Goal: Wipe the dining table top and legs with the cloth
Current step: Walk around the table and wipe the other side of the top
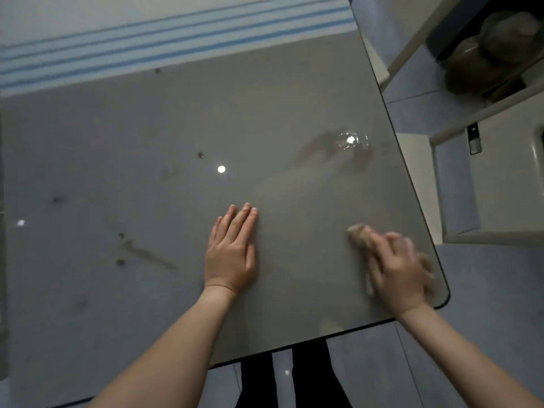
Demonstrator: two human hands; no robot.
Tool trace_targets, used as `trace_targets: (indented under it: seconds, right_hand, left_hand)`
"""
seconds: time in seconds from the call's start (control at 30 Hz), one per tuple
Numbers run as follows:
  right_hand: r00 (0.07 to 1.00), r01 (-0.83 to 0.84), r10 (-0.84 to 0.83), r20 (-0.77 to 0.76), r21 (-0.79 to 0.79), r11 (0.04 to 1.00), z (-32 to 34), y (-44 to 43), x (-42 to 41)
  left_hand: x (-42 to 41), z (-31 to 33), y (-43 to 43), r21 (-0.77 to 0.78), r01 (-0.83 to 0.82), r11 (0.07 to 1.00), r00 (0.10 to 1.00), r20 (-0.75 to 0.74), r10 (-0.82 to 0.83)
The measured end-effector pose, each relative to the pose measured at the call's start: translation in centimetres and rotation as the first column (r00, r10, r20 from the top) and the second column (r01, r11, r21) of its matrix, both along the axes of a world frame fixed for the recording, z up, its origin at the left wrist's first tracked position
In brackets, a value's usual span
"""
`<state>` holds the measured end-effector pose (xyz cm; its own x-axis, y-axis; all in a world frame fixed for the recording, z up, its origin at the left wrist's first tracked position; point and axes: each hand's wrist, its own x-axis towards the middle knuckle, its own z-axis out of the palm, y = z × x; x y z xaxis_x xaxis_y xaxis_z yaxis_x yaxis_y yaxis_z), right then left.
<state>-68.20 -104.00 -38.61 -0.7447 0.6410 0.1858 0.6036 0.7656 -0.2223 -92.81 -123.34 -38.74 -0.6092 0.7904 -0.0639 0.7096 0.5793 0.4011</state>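
Flat on glossy grey table top [147,178], left hand [231,248], fingers straight, holding nothing; blurred right hand [396,269] curled over beige cloth [357,235] near the right front corner.

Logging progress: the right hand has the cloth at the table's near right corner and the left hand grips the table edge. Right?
Not quite. The left hand does not grip the edge; it lies flat, fingers straight, on the table top, as the head view shows. The right hand does have the cloth at the near right corner.
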Motion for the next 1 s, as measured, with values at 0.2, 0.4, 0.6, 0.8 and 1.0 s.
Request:
trace_targets:
  seconds: [0.2,0.4,0.6,0.8,1.0]
  right_hand:
    - [0.979,0.196,-0.198,-0.043,-0.051,0.979,-0.8,-1.5,-11.3]
    - [0.904,-0.424,0.428,-0.002,-0.143,0.894,-0.2,-13.0,-2.8]
    - [0.999,-0.033,0.032,-0.021,-0.057,0.998,0.3,2.3,0.9]
    - [0.943,0.312,-0.317,-0.098,-0.059,0.948,-0.8,17.0,-14.4]
    - [0.998,-0.059,0.058,-0.027,-0.025,0.998,-0.1,16.9,-21.9]
  left_hand:
    - [-0.1,-0.1,-0.1,-0.010,0.006,1.000,1.000,0.007,-0.006]
    - [-0.1,0.6,-0.1,-0.040,0.005,0.999,0.999,0.042,-0.004]
    - [0.2,0.8,-0.3,-0.059,-0.003,0.998,0.998,0.055,0.006]
    - [-0.1,0.1,0.0,-0.006,0.000,1.000,0.998,0.063,0.001]
    - [-0.3,0.0,0.2,-0.019,0.000,1.000,0.998,0.057,0.002]
